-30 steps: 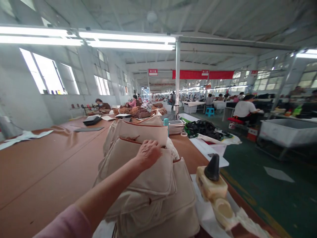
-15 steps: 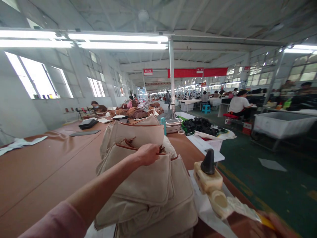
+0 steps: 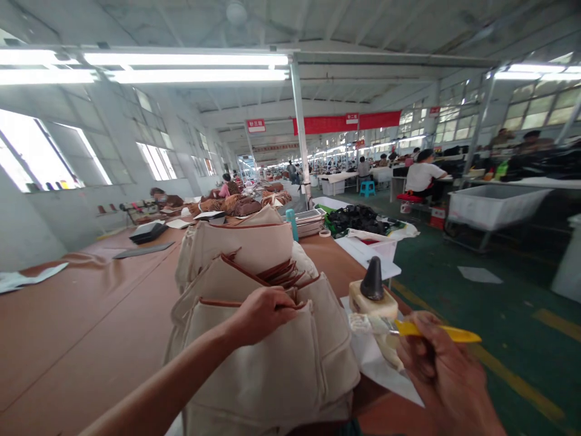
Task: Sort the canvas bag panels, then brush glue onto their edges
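Observation:
My left hand is closed on the brown-trimmed top edge of a beige fabric bag piece at the front of a stack. Behind it, more beige pieces stand in a pile, with several brown edges showing between them. In my right hand is a paintbrush with a yellow handle, its whitish, coated bristles pointing left toward the stack. Just behind the bristles stands a glue-smeared cream plastic bottle with a black cone on top, on white paper.
Brown sheet material covers the table to the left. A teal cylinder and a tape roll lie beyond the stack. At the right are a white bin, a large white cart and a seated person.
My left hand has drawn the front bag piece down and toward me, exposing brown edges behind it. My right hand has brought the brush up and left, beside the stack.

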A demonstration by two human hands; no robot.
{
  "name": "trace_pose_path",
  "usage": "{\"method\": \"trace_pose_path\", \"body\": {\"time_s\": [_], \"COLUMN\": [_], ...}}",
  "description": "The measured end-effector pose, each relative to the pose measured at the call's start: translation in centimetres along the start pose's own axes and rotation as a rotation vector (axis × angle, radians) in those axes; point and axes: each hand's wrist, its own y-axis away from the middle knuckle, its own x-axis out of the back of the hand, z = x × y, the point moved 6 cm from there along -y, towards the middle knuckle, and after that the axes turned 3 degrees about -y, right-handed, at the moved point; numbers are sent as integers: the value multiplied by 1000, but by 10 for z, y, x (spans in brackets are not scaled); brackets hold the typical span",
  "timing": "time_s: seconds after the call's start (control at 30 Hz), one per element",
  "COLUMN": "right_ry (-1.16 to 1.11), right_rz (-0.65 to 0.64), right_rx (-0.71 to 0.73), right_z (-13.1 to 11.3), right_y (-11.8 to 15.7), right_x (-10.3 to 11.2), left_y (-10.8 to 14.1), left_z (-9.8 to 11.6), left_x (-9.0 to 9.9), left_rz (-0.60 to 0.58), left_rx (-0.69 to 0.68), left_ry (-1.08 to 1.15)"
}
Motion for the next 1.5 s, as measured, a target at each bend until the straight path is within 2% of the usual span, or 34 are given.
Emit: {"method": "trace_pose_path", "body": {"time_s": [0.13,0.23,0.33,0.43,0.53,0.6,0.7,0.77,0.87,0.97,1.07,1.2,1.33,1.4,1.5], "right_ry": [64,145,264,356,295,257,351,422,381,269,248,407,625,660,521], "right_rz": [-102,-142,-160,-136,-111,-153,-228,-216,-151,-149,-241,-382,-526,-479,-301], "right_rx": [34,61,114,219,244,210,198,243,284,229,155,46,32,66,151], "right_z": [5,15,21,10,-4,-6,-1,-3,-17,-30,-29,-19,-28,-39,-50], "right_y": [14,22,20,15,20,27,35,35,32,33,42,58,66,63,61], "right_x": [-35,-50,-56,-56,-54,-57,-59,-56,-51,-56,-67,-69,-64,-61,-62], "left_y": [28,41,49,57,63,67,72,77,89,106,120,130,134,136,139], "left_z": [21,29,35,38,40,42,47,53,67,85,102,108,104,102,102], "left_x": [8,9,8,7,5,4,1,1,6,13,13,15,17,16,15], "left_rz": [110,152,162,166,167,168,177,215,325,466,497,484,468,452,485], "left_rx": [19,31,1,-6,-6,-23,-88,-167,-328,-467,-597,-651,-680,-679,-648], "left_ry": [214,268,301,327,338,324,274,207,22,-272,-466,-438,-442,-475,-487]}}
